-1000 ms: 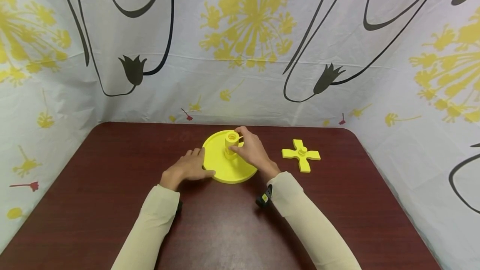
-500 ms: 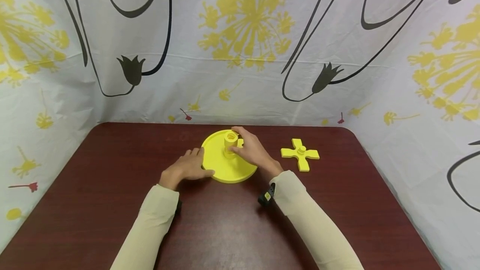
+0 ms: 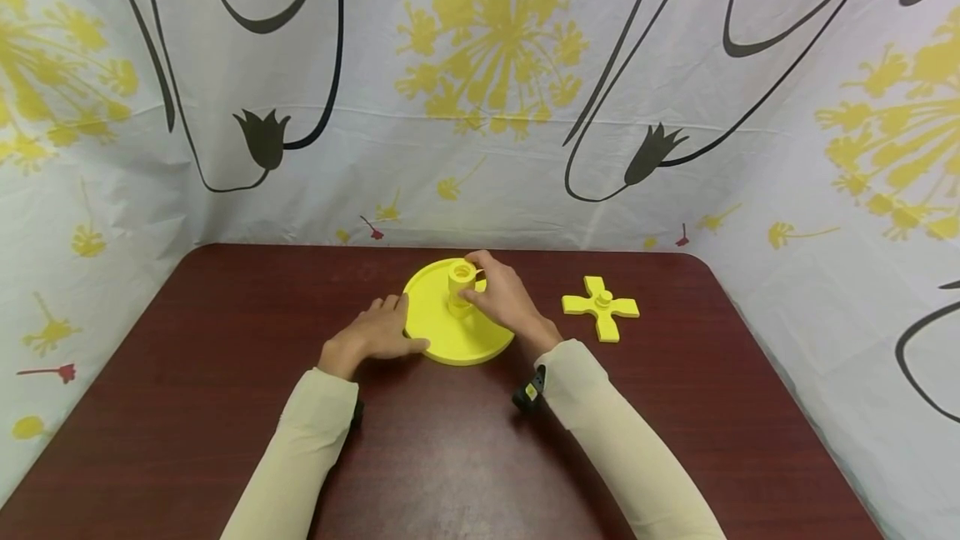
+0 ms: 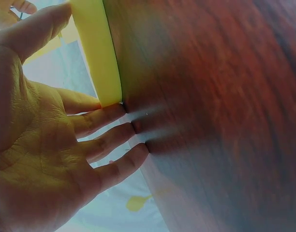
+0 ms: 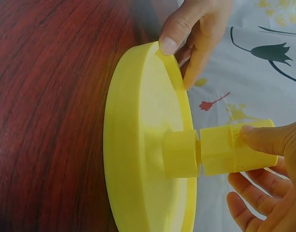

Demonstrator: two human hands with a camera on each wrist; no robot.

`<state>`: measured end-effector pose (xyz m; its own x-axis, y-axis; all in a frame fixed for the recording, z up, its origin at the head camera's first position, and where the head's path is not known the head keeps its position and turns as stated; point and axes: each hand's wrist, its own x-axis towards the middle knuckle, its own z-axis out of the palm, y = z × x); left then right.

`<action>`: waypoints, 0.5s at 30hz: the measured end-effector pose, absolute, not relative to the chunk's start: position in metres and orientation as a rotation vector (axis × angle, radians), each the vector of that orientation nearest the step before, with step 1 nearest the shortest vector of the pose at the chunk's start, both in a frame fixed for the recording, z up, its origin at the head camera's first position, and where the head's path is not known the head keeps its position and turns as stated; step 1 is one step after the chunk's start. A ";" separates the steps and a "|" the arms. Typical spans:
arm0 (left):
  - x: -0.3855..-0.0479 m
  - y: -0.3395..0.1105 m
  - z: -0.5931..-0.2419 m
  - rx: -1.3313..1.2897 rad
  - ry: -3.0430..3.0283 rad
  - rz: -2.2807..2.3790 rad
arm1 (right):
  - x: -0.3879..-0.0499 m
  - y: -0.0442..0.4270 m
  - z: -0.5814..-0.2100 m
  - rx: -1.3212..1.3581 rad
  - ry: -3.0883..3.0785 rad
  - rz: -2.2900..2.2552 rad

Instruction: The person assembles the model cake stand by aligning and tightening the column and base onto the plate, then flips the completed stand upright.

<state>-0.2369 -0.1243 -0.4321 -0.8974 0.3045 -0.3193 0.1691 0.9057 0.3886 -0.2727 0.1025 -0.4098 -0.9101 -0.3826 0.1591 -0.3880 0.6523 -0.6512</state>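
Note:
A round yellow tray-like base (image 3: 465, 346) with a raised rim lies on the table, a short post (image 5: 179, 154) standing at its centre. Above that post is a hollow yellow cylinder (image 3: 461, 275), in line with it; a narrower neck shows between the two. My right hand (image 3: 507, 298) pinches the cylinder between thumb and fingers. At the base's left edge, my left hand (image 3: 378, 330) holds the rim, thumb towards the near side and fingers spread along the far side. In the left wrist view, several of its fingertips (image 4: 140, 150) touch the tabletop.
A yellow cross-shaped piece (image 3: 606, 327) with a small central peg lies to the right of the base. The dark red-brown table (image 3: 442, 457) ends at a white patterned cloth (image 3: 510, 215) behind and at both sides.
My right wrist has shifted slightly while its fingers stay on the cylinder. The left hand, the base and the cross-shaped piece keep their places.

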 end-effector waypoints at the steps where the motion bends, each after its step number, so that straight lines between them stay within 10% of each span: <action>1: -0.237 -0.124 -0.432 0.351 2.694 0.501 | -0.273 0.102 -0.410 0.653 -2.848 1.132; 15: -0.238 -0.125 -0.434 0.353 2.700 0.493 | -0.272 0.099 -0.413 0.568 -2.829 1.101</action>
<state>-0.2383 -0.1246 -0.4341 -0.8993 0.3053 -0.3132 0.1749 0.9074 0.3822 -0.2723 0.0993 -0.4126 -0.9310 -0.3178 0.1798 -0.3557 0.6782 -0.6430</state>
